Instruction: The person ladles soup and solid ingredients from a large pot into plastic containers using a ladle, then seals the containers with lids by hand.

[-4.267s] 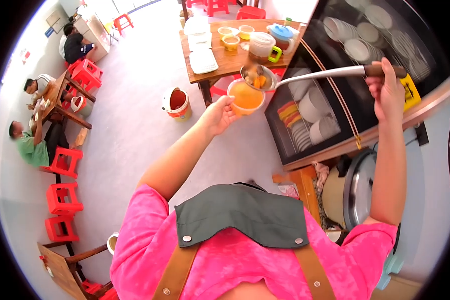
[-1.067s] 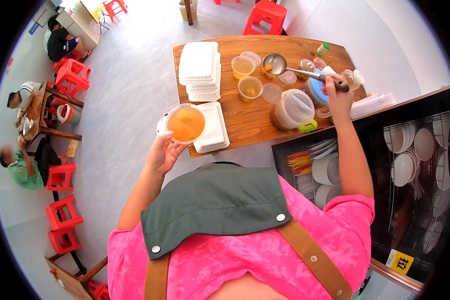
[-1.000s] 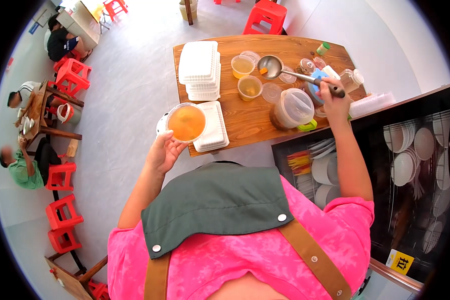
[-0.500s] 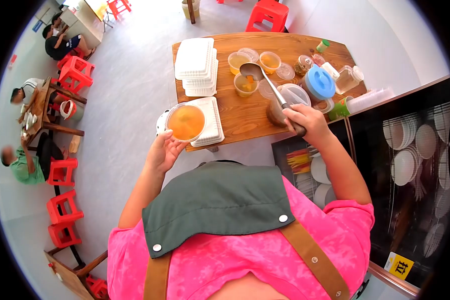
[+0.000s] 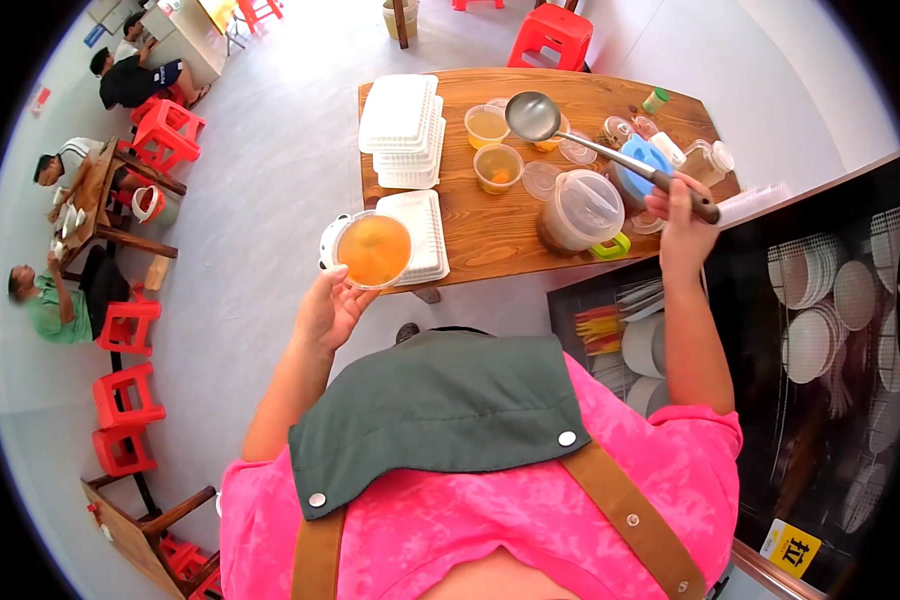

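The ladle [image 5: 534,116] is no longer tipping low over the near cup [image 5: 498,168] — it's now hanging farther off and to the right, and its bowl is looking bare from this angle. Meanwhile an orange chunk is showing in that near cup, so I'm reading this as the ladle's piece now sitting in there and that bit of the ladling being done.

The right hand [image 5: 684,225] is gripping the ladle's dark handle, fingers wrapped around it, out toward the right end of the wooden table [image 5: 485,235]. The ladle is also partly covering a third cup [image 5: 550,145], so I'm not seeing enough to say what's in that one. The far-left cup [image 5: 485,124] is standing just behind the near one.

The left hand isn't changing much: it's gripping the tub of orange soup [image 5: 373,250], thumb at the rim and fingers bending underneath. That tub is staying left and near, by the low white boxes [image 5: 425,235] — can't tell if they're touching. The clear-lidded pitcher [image 5: 580,210] is sitting right of the near cup.
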